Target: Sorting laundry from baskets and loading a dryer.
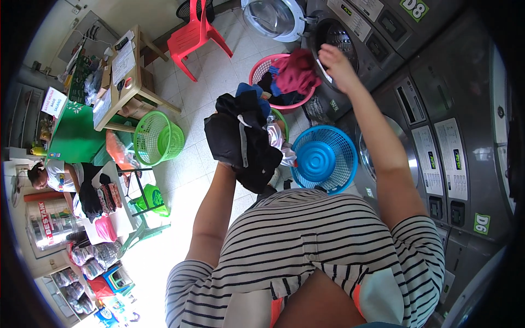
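Clutching dark clothes bundle [240, 139] in left hand [227, 164] fingers, right hand [334, 63] fingers gripping maroon garment [298, 71] at washer drum [336, 35]

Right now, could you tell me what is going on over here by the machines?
A person in a striped shirt stands at a row of front-loading washers. The right hand reaches toward the open drum of one machine, right beside a dark red garment that lies over the pink basket. The left hand is hidden under a bundle of dark clothes that it holds up. A blue basket sits on the floor below, a green basket further left.
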`<state>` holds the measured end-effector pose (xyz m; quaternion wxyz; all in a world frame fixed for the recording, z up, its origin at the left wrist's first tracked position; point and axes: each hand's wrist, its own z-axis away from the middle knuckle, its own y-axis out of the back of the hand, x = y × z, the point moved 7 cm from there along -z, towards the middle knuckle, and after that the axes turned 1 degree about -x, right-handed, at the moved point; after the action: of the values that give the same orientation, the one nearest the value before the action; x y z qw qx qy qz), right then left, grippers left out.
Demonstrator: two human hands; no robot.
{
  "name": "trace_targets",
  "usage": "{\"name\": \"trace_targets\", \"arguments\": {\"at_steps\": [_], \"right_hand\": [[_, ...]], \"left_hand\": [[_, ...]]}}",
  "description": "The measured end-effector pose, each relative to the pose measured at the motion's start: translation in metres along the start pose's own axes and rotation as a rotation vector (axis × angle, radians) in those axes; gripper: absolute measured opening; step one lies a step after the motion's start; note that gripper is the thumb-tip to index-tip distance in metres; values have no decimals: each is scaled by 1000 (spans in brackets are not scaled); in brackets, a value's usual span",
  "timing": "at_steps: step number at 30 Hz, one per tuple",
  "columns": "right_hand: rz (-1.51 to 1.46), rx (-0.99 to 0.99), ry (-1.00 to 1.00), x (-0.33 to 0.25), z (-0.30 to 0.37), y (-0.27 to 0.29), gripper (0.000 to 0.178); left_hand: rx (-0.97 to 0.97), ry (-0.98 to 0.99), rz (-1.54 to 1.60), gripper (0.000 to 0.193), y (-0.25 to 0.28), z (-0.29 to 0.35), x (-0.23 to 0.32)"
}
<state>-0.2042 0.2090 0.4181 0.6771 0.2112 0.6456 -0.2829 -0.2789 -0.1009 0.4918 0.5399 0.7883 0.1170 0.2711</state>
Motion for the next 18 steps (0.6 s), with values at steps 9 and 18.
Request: {"name": "trace_targets", "arguments": {"at_steps": [9, 18], "right_hand": [[326, -383, 122, 31, 133, -143, 50], [-310, -367, -246, -43, 127, -99, 39]], "left_hand": [[301, -114, 278, 50, 19, 6, 11], [504, -153, 189, 38, 13, 20, 7]]}}
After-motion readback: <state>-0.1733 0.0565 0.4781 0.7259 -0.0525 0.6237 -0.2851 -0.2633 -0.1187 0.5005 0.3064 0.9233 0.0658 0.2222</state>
